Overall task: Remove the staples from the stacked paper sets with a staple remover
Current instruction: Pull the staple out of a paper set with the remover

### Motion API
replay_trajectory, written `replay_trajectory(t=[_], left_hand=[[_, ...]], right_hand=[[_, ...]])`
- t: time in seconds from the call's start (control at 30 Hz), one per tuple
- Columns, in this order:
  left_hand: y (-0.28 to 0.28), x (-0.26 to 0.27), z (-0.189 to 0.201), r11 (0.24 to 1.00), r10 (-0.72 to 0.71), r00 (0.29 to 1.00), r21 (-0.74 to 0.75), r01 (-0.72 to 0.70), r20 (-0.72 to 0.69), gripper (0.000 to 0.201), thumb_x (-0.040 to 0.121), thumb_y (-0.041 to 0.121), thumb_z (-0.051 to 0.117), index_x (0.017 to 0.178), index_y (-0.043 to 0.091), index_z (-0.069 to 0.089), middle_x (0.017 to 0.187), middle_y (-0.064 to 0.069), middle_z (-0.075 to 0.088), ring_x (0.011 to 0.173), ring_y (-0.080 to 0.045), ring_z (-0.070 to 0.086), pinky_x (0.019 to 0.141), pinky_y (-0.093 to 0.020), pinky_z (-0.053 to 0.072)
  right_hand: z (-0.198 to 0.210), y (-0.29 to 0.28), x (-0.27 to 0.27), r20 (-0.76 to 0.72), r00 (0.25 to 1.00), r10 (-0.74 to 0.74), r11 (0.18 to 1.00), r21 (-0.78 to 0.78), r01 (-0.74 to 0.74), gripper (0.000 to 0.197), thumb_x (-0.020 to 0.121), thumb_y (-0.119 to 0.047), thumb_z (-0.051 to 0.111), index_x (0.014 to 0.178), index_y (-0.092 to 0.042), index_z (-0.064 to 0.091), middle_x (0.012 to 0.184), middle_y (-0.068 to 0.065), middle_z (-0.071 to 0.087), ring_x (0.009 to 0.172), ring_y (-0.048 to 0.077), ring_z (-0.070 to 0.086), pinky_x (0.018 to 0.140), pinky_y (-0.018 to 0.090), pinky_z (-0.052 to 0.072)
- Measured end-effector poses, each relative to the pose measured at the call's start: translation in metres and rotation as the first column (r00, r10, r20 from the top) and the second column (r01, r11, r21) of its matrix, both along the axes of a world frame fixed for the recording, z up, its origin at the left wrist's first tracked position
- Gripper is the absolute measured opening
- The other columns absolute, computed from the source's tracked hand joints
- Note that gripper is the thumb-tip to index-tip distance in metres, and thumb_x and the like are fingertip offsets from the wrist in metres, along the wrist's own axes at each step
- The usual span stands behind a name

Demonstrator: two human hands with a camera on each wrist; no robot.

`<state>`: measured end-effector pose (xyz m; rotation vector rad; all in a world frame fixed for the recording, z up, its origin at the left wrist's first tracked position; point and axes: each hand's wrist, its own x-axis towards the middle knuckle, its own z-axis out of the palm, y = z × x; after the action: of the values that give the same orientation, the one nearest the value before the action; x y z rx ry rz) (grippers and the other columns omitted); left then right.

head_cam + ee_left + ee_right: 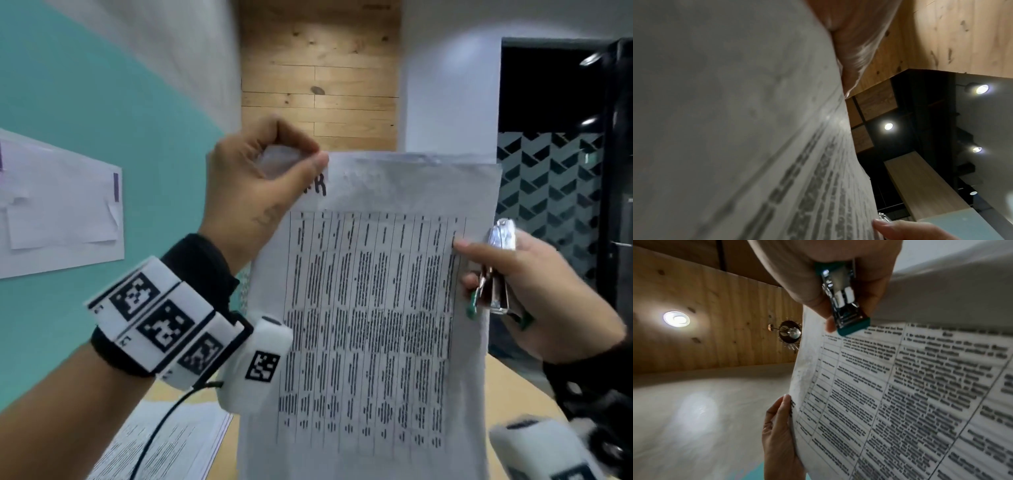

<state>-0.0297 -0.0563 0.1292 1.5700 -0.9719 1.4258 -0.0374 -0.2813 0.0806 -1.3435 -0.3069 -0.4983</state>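
I hold a stapled paper set (pixel 370 308) with a printed table upright in the air in front of me. My left hand (pixel 308 161) pinches its curled top-left corner between thumb and fingers. My right hand (pixel 479 270) grips a chrome staple remover (pixel 496 270) with teal grips, and its fingertips also press the sheet's right edge. The right wrist view shows the staple remover (pixel 840 300) lying against the paper (pixel 900 394), with the left hand (pixel 779 434) on the far corner. I cannot see a staple in any view.
More printed paper sets (pixel 178 442) lie on the wooden table (pixel 513 387) below my left wrist. White sheets (pixel 58 212) hang on the teal wall to the left. A dark glass door (pixel 616 171) stands at the right.
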Motion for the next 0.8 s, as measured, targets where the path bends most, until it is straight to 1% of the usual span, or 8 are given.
replay_trajectory(t=[0.13,0.27,0.4,0.53,0.6,0.67,0.7,0.8], left_hand=[[0.006,-0.002,-0.007,0.998,0.056,0.998,-0.004,-0.056,-0.016,0.008,0.081,0.011,0.07,0.084,0.009,0.063,0.077,0.012,0.061,0.069,0.009,0.057,0.066,-0.006,0.043],[0.01,0.011,-0.041,0.998,0.059,0.982,-0.021,-0.064,-0.18,0.011,0.079,0.015,0.072,0.076,0.02,0.063,0.068,0.018,0.065,0.067,0.008,0.058,0.067,-0.007,0.043],[0.02,0.019,-0.036,0.999,0.031,0.954,-0.032,-0.042,-0.297,0.008,0.079,0.026,0.072,0.076,0.026,0.064,0.069,0.022,0.064,0.067,0.006,0.058,0.067,-0.013,0.043],[0.03,0.023,-0.055,0.982,-0.187,0.881,-0.082,0.168,-0.434,0.032,0.067,0.038,0.074,0.095,0.026,0.064,0.086,0.009,0.07,0.078,-0.007,0.066,0.068,-0.02,0.05],[0.033,0.027,-0.071,0.924,-0.381,0.769,-0.218,0.313,-0.513,0.053,0.064,0.037,0.075,0.111,0.018,0.06,0.098,0.0,0.072,0.09,-0.017,0.068,0.076,-0.03,0.054],[0.034,0.03,-0.081,0.862,-0.507,0.665,-0.336,0.381,-0.548,0.064,0.061,0.044,0.079,0.114,0.014,0.059,0.104,-0.006,0.071,0.093,-0.022,0.069,0.077,-0.034,0.056],[0.034,0.03,-0.082,0.86,-0.51,0.668,-0.35,0.372,-0.542,0.061,0.061,0.05,0.077,0.11,0.017,0.062,0.103,-0.005,0.072,0.093,-0.021,0.069,0.078,-0.034,0.056],[0.029,0.028,-0.079,0.939,-0.314,0.841,-0.273,0.207,-0.441,0.029,0.078,0.046,0.064,0.098,0.024,0.066,0.1,0.004,0.072,0.095,-0.016,0.068,0.085,-0.036,0.052]], right_hand=[[-0.008,-0.001,-0.011,0.007,1.0,0.006,0.995,-0.104,-0.005,0.015,0.084,-0.011,0.061,0.098,-0.006,0.056,0.083,0.009,0.064,0.041,0.009,0.056,0.039,0.019,0.047],[-0.041,0.006,-0.007,-0.087,0.996,-0.004,0.984,-0.179,-0.011,0.016,0.084,-0.007,0.061,0.1,-0.009,0.059,0.078,0.009,0.071,0.045,0.014,0.059,0.041,0.024,0.048],[-0.04,0.004,0.003,-0.066,0.996,-0.061,0.974,-0.221,0.045,0.014,0.087,-0.005,0.061,0.1,-0.01,0.058,0.076,0.005,0.071,0.043,0.016,0.059,0.043,0.026,0.047],[-0.044,0.004,0.01,-0.032,0.996,-0.088,0.959,-0.272,0.076,0.013,0.088,-0.004,0.06,0.1,-0.009,0.056,0.088,0.01,0.069,0.043,0.015,0.057,0.043,0.025,0.047],[-0.047,0.005,0.013,-0.025,0.993,-0.116,0.955,-0.279,0.105,0.013,0.087,-0.004,0.061,0.098,-0.009,0.056,0.09,0.013,0.068,0.043,0.015,0.057,0.045,0.027,0.047],[-0.047,0.005,0.017,-0.018,0.991,-0.129,0.952,-0.282,0.119,0.013,0.087,-0.004,0.061,0.098,-0.009,0.056,0.09,0.014,0.068,0.044,0.016,0.057,0.048,0.031,0.048],[-0.048,0.005,0.019,-0.015,0.991,-0.131,0.951,-0.284,0.122,0.013,0.087,-0.004,0.061,0.098,-0.009,0.056,0.09,0.014,0.068,0.045,0.016,0.057,0.049,0.032,0.049],[-0.05,0.004,0.025,-0.001,0.991,-0.135,0.948,-0.292,0.129,0.012,0.088,-0.005,0.059,0.098,-0.01,0.055,0.091,0.013,0.068,0.047,0.018,0.057,0.051,0.034,0.05]])
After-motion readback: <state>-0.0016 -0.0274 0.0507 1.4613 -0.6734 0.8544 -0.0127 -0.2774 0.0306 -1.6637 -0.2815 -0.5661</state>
